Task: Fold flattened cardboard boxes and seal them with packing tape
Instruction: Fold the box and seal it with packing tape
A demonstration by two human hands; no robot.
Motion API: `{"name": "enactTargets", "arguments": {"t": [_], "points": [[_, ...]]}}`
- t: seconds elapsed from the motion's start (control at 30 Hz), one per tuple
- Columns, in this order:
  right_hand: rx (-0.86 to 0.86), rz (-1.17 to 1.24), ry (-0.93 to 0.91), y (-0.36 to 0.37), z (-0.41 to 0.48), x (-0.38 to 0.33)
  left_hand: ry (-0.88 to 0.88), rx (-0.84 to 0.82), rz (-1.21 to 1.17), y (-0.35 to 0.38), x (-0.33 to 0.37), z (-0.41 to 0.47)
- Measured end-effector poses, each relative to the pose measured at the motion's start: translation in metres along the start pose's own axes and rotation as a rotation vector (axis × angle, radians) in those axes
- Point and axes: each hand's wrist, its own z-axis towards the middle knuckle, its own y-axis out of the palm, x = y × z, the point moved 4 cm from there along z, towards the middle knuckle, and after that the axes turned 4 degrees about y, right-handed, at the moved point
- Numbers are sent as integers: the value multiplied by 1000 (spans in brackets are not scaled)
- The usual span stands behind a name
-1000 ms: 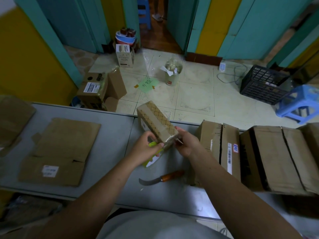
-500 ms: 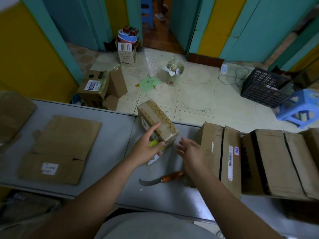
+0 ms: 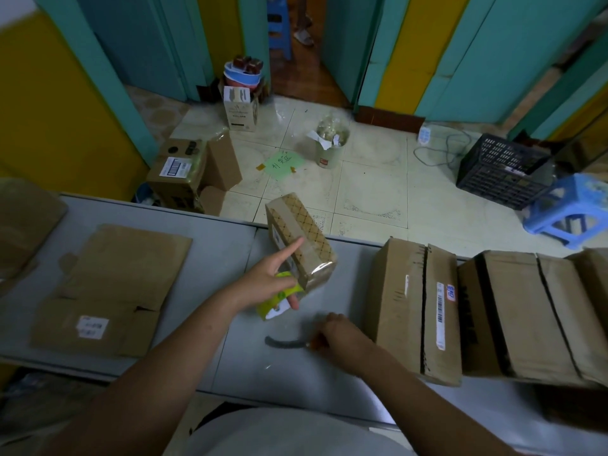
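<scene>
Your left grip [image 3: 266, 281] pinches the tape [image 3: 276, 301] against the box [image 3: 302, 232] on the table [image 3: 214, 245] as your right grip [image 3: 342, 334], off the box now, curls round the knife [image 3: 284, 342]: the cut looks next

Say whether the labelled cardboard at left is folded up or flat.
Flat: the cardboard lies spread on the table, its flaps unfolded.

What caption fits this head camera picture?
Left hand holding yellow-green tape roll beside taped brown cardboard box; right hand reaches curved knife.
</scene>
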Motion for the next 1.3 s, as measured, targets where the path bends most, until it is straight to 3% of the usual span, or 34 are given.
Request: {"name": "enactTargets", "arguments": {"t": [0.23, 0.57, 0.8, 1.3], "points": [[217, 203, -45, -59, -68, 18, -22, 4, -8, -11, 6, 0], [252, 696, -50, -112, -138, 0, -34, -63, 106, -13, 11, 0], [339, 519, -10, -110, -84, -32, -39, -117, 150, -13, 14, 1], [228, 336, 86, -123, -40, -66, 3, -121, 122, -6, 16, 1]]}}
